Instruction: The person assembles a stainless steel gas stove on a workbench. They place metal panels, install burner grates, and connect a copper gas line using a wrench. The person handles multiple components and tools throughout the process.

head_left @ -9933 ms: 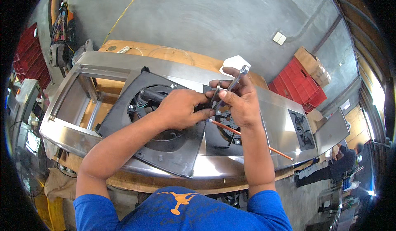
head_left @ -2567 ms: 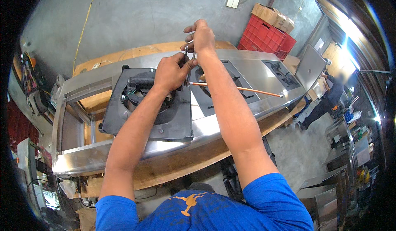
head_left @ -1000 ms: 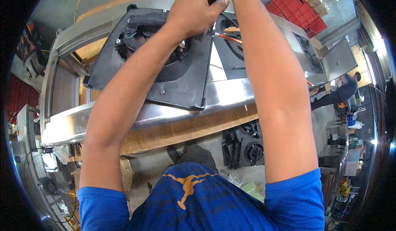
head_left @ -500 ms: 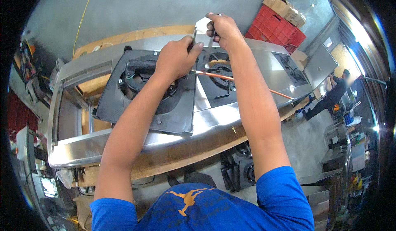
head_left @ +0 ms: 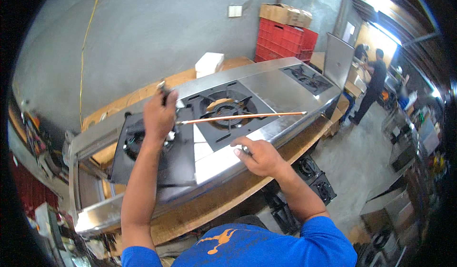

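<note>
My left hand point(head_left: 159, 117) is closed and raised over the left burner plate point(head_left: 181, 164), with the dark, metal-tipped end of a tool standing out above its fingers. I cannot make out the tool's kind. My right hand point(head_left: 261, 158) is closed over the front of the stainless steel countertop point(head_left: 219, 164), and a small shiny metal bit shows at its fingertips, too little to name. Between my hands a thin copper tube point(head_left: 247, 117) runs across the middle burner point(head_left: 228, 107). Its left end has a metal fitting close to my left hand.
At the left, the countertop has an open rectangular cutout point(head_left: 93, 186). Another burner point(head_left: 307, 78) sits at the right end. Behind are a white block point(head_left: 209, 63) and red crates point(head_left: 283, 38) under a cardboard box point(head_left: 285, 15). A person point(head_left: 376, 81) stands farther right; burner parts point(head_left: 312, 176) lie below.
My hands, close together before, are now apart: the right has come down toward the front edge, the left has shifted left. The view has turned, showing more of the right side.
</note>
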The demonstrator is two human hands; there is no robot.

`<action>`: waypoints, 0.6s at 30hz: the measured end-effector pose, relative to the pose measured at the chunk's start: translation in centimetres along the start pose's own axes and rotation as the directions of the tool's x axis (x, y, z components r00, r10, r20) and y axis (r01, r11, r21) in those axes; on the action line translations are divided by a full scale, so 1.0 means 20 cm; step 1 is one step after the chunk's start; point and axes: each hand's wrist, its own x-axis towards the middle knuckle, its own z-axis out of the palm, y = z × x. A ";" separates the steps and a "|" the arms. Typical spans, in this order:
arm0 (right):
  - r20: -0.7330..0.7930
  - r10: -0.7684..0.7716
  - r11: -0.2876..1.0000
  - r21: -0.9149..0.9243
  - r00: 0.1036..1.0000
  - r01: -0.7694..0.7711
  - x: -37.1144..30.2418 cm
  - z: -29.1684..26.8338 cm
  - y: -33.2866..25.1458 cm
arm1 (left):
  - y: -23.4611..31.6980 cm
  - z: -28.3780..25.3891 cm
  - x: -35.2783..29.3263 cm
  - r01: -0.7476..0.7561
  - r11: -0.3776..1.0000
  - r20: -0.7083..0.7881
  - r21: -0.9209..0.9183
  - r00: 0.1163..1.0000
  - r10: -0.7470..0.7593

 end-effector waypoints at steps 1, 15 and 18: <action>-0.017 0.028 0.999 -0.044 0.999 -0.028 -0.04 -0.01 0.06 | 0.03 -0.04 -0.02 -0.044 0.998 0.007 -0.045 0.999 0.045; 0.206 -0.227 0.879 -0.377 0.952 0.291 -0.11 -0.43 0.96 | 0.53 0.50 -0.65 -0.292 0.956 0.522 -0.007 0.814 0.253; 0.122 -0.139 0.952 -0.256 0.983 0.167 -0.03 -0.51 1.16 | 0.51 0.71 -0.65 -0.316 0.945 0.507 0.086 0.830 0.231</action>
